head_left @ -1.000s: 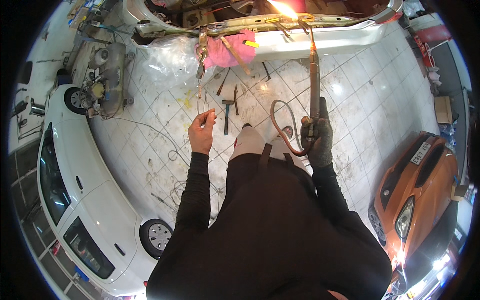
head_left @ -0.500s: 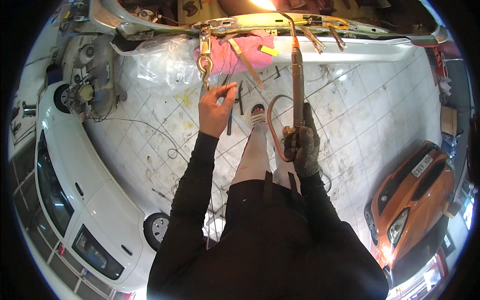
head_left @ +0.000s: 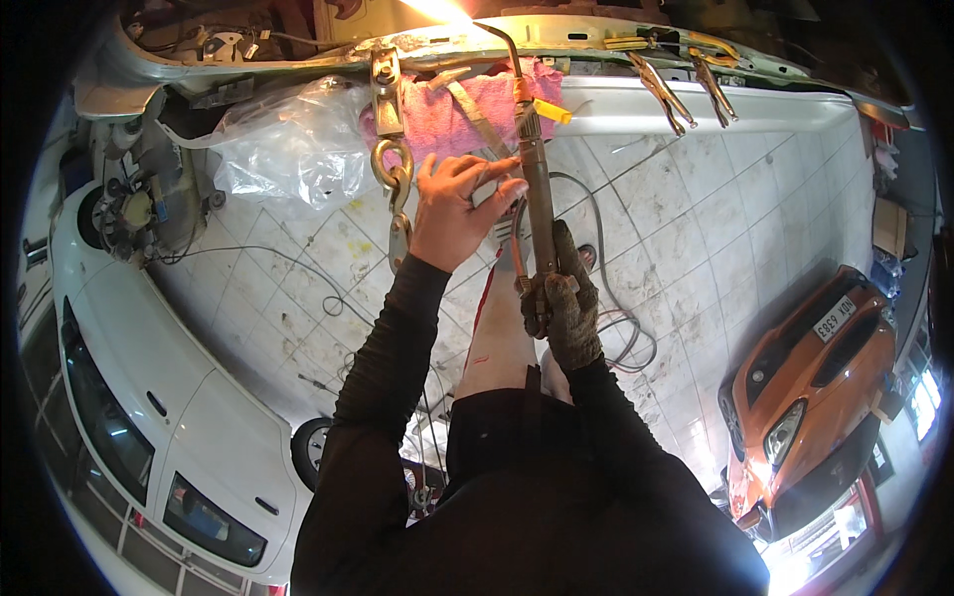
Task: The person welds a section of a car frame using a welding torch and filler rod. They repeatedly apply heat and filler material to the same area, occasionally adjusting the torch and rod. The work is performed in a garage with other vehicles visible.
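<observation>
My right hand (head_left: 573, 316), in a dirty grey-brown glove, grips the valve end of a gas torch (head_left: 535, 169). The torch points up and away, its bent metal tip (head_left: 505, 45) by the car body's edge. A bright flame (head_left: 437, 10) leaves the tip toward the left. My bare left hand (head_left: 455, 211) is beside the torch barrel, fingers stretched toward it and thumb apart; whether the fingertips touch it I cannot tell. Just left of that hand hangs a metal pulling clamp (head_left: 387, 94) with a ring and chain hook (head_left: 395, 179). A hammer (head_left: 475, 109) lies on a pink cloth (head_left: 437, 114).
Two locking pliers (head_left: 664, 94) grip the car body's edge (head_left: 576, 40). Clear plastic sheeting (head_left: 293, 149) is at the left. Hoses (head_left: 606, 238) trail over the tiled floor (head_left: 676, 233). A white car (head_left: 169, 377) stands left, an orange car (head_left: 805, 377) right.
The torch and right hand have shifted left, and the flame with them. My left hand has come right, up to the barrel. The whole view has shifted slightly.
</observation>
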Tool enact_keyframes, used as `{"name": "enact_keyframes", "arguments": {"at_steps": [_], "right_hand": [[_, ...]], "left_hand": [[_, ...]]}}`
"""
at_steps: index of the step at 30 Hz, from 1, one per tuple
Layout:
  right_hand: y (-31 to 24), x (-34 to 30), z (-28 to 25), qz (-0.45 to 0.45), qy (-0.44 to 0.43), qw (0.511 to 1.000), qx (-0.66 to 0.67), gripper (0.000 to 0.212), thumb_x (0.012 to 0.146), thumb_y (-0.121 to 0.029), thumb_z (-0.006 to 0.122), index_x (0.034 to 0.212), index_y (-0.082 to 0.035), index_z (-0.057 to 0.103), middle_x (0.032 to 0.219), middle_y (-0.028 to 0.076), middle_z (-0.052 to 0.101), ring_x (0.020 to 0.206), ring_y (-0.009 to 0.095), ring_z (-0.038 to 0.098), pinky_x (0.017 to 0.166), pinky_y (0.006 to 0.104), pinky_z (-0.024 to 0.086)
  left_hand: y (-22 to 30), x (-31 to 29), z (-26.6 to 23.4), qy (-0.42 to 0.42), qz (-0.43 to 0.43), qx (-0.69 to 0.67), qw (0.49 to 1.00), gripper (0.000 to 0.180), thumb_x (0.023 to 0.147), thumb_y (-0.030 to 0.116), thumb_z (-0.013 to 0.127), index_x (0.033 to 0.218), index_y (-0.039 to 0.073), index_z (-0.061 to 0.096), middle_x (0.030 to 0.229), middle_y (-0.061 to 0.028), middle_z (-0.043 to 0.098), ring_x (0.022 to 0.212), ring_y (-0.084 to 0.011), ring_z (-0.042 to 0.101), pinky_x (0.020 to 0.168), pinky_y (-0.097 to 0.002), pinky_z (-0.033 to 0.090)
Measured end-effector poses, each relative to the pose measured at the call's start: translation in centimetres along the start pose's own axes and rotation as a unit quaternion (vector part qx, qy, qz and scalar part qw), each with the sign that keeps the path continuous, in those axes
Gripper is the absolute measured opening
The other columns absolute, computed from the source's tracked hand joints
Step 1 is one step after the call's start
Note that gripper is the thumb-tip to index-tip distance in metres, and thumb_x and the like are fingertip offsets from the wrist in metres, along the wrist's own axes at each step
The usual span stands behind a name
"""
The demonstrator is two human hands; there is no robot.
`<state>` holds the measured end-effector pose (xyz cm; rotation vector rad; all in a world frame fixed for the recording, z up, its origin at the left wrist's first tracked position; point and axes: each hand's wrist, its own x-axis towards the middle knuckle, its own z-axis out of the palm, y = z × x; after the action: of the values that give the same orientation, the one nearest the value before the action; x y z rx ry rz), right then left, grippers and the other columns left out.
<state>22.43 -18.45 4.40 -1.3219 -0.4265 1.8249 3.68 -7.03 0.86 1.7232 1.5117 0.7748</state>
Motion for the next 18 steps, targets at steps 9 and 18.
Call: {"name": "enact_keyframes", "arguments": {"at_steps": [9, 18], "right_hand": [[-0.2, 0.3, 0.2, 0.026, 0.002, 0.999, 0.025, 0.075, 0.105, -0.032, 0.065, 0.168, -0.016, 0.028, 0.089, 0.008, 0.07, 0.056, 0.006, 0.055, 0.05, 0.0226, 0.044], [-1.3, 1.5, 1.8, 0.035, -0.003, 0.999, -0.031, 0.073, 0.107, -0.035, 0.062, 0.168, -0.014, 0.027, 0.089, 0.007, 0.071, 0.06, 0.007, 0.057, 0.049, 0.0226, 0.046]], "left_hand": [[0.4, 0.6, -0.5, 0.014, 0.014, 0.071, 0.997, 0.029, 0.09, 0.04, 0.081, 0.116, 0.026, 0.082, 0.095, 0.0032, 0.072, 0.096, -0.0177, 0.067, 0.114, -0.0687, 0.024], [-0.8, 1.0, -0.4, 0.03, -0.039, 0.108, 0.993, 0.025, 0.093, 0.039, 0.079, 0.114, 0.026, 0.084, 0.097, 0.0057, 0.075, 0.102, -0.0187, 0.067, 0.114, -0.0708, 0.018]]}}
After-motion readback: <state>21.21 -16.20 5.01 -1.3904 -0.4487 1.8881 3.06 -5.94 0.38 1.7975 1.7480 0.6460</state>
